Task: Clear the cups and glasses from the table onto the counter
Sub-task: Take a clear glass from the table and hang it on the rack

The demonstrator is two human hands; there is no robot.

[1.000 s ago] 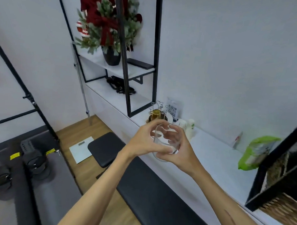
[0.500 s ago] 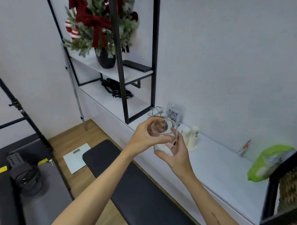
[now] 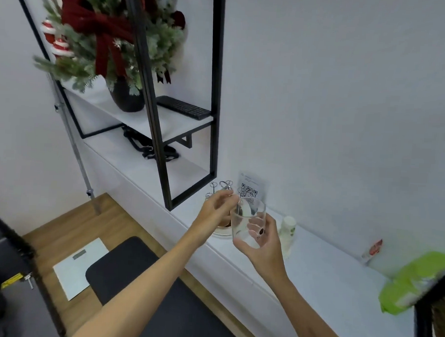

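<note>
My right hand (image 3: 266, 243) grips a clear drinking glass (image 3: 248, 221) from below and behind, holding it upright above the front of the white counter (image 3: 313, 271). My left hand (image 3: 215, 210) is just left of the glass. Its thumb and fingertips are curled at the glass's near rim, apparently pinching it. The glass looks empty. Behind my left hand stands a wire cup rack (image 3: 222, 186) on a round tray (image 3: 222, 233), mostly hidden.
A QR-code sign (image 3: 251, 188) and a white bottle (image 3: 288, 229) stand by the wall. A green packet (image 3: 410, 283) lies at the counter's right. A black shelf frame (image 3: 215, 104) rises at left. A black padded bench (image 3: 164, 298) sits below the counter.
Both hands and the glass have moved right and slightly forward over the counter. My left hand has slid from over the glass's top to its left rim; my right hand now carries it.
</note>
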